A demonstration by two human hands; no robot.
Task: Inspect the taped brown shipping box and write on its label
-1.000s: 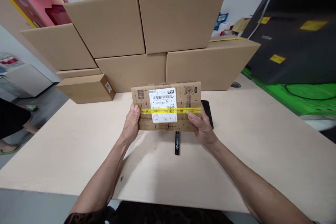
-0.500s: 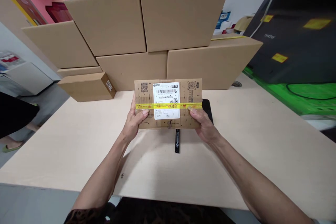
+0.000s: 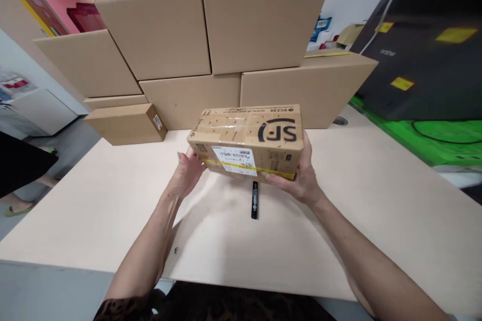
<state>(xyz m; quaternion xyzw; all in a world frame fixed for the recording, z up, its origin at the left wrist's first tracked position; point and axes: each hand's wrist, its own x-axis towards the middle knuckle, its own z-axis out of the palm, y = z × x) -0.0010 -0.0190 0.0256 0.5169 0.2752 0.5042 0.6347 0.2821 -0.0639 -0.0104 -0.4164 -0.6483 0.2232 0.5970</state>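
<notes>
A small cardboard parcel (image 3: 246, 133) with a black logo, a white shipping label and a yellow tape band hangs just above the table, held between both hands. My left hand (image 3: 186, 173) cups its left end from below, fingers curled against the box. My right hand (image 3: 301, 178) grips the right end, with the thumb on the far side and the fingers under the label face. A black marker pen (image 3: 255, 200) lies on the table right below the parcel.
A wall of large plain cardboard boxes (image 3: 211, 40) is stacked at the back of the pale table (image 3: 94, 210). A smaller box (image 3: 124, 123) lies at the back left. A black machine on a green mat (image 3: 425, 60) stands at the right. Another person's legs (image 3: 22, 180) show at far left.
The parcel has been tipped back: its label face, which faced me, now points forward and down, and the logo side is up. The dark object behind it is now hidden.
</notes>
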